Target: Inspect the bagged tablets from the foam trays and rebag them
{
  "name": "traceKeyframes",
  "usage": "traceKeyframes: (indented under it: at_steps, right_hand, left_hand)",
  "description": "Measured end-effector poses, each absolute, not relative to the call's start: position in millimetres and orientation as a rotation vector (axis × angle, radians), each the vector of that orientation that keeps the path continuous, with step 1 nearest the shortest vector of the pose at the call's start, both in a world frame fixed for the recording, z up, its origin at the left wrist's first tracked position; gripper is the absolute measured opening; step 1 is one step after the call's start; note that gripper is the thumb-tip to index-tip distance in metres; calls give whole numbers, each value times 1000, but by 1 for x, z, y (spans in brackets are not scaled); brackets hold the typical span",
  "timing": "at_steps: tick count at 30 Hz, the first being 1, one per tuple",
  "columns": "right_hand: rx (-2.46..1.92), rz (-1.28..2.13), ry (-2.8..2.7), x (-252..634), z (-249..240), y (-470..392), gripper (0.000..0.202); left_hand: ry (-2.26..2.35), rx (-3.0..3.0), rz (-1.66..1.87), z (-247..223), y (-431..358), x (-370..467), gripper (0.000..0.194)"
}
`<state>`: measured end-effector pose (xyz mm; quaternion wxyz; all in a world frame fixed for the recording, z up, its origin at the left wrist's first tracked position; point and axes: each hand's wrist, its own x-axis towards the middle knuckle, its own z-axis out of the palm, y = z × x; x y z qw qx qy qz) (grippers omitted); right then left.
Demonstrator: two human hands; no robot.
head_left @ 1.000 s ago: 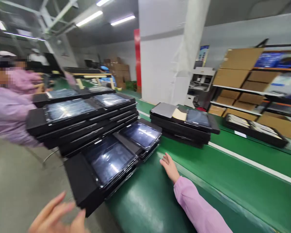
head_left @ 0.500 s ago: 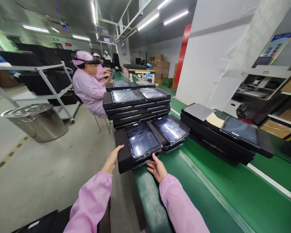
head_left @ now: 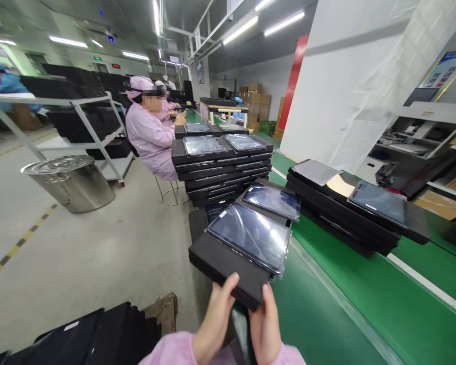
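Note:
A black foam tray [head_left: 228,263] bears two film-wrapped tablets, a near one [head_left: 251,235] and a far one [head_left: 272,199]. My left hand [head_left: 217,314] grips the tray's near edge, thumb on top and fingers underneath. My right hand [head_left: 265,319] holds the near right corner, its thumb up against the side. The tray sits turned at an angle above another black tray [head_left: 196,225], whose tablet shows only in part. Behind stands a stack of black trays [head_left: 222,172] with two tablets on top.
On the green belt [head_left: 327,289], another tray stack [head_left: 338,218] carries a tablet, a grey sheet and yellow paper. A person in pink [head_left: 150,126] sits at the left. A metal bin [head_left: 70,185] and a shelf cart [head_left: 95,121] stand beyond. More black trays [head_left: 110,329] lie low at left.
The top tray has turned and come nearer, uncovering part of the tray below. Both my hands have moved to its near end and now grip it. The view has shifted slightly left.

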<state>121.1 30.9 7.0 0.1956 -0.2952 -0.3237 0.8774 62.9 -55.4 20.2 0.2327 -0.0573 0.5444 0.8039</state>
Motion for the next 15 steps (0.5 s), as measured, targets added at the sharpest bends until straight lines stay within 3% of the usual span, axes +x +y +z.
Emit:
traceKeyframes:
  at_steps: [4,9,11,15]
  right_hand:
    - [-982,2280,-786,162,-4,70,55]
    - [-972,2090,-773,185,-7,95,58]
    - [-940,2095,-756,187,-14,88,61]
    - [-870,2208,-648,180,-34,58,37]
  left_hand:
    - [1636,563,1746,-32,-65,98,59]
    - [2299,1290,922,-41,-82,74,29]
    - [2423,1461,854,-42,-85,65,31]
    - [2382,1877,951,-50,-105,45,26]
